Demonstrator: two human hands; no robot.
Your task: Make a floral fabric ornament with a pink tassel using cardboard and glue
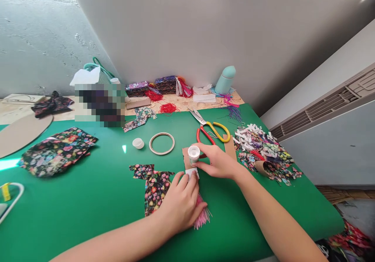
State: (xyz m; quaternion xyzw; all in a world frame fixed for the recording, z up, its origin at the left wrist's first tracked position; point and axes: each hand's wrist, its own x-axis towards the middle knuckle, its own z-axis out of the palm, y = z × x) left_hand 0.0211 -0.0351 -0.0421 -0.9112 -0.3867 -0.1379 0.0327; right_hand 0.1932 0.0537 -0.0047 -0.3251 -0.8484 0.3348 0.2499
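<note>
So the left forearm (117, 236) is stretched in from lower left, with the left hand (181, 201) kept back-up, fingers bent downward and thumb stuck out sideways. The right forearm (275, 211) is angled in opposite, right hand (219, 161) placed slightly farther forward, thumb and forefinger curled into a pinch.

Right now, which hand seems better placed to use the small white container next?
Probably the right hand: it already holds the small white container. The left hand looks busy, touching the white piece near the pink fringe.
</note>
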